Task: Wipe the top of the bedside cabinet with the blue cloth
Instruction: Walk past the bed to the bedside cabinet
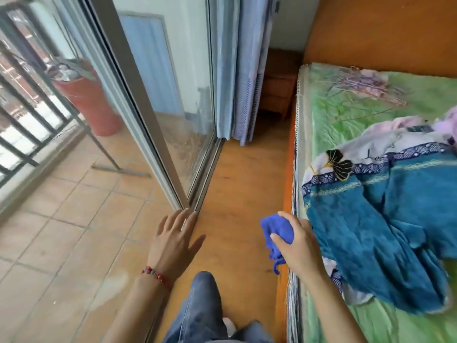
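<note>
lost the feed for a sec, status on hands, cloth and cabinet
Right hand gripping blue cloth; left hand open, empty. Bedside cabinet far ahead, untouched. Floor strip between bed and glass door clear.

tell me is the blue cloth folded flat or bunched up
Bunched up: the blue cloth is crumpled in the right hand, a loose end hanging below.

A bedroom in a home: a bed (346, 115) with a green floral sheet and a rumpled teal blanket (385, 219). A wooden bedside cabinet (278, 85) stands beside striped curtains (244, 70) and a sliding glass door (158, 100) to a tiled balcony (61, 219).
</note>
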Demonstrator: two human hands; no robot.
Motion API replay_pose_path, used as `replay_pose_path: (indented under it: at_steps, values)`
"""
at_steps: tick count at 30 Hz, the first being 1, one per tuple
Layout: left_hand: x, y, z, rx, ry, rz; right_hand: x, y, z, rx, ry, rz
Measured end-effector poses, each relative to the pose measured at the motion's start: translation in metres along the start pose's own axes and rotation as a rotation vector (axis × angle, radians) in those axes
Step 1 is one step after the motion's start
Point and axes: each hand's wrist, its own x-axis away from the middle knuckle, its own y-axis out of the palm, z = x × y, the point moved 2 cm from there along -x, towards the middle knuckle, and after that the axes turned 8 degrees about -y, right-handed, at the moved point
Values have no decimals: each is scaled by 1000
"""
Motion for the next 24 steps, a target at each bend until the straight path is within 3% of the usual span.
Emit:
replay_pose_path:
  at_steps: [13,24]
  values:
    - [-272,7,-18,1,228,-92,-211,6,-23,0,123,172]
    - [-471,49,40,35,293,-113,-408,-25,12,-21,150,203]
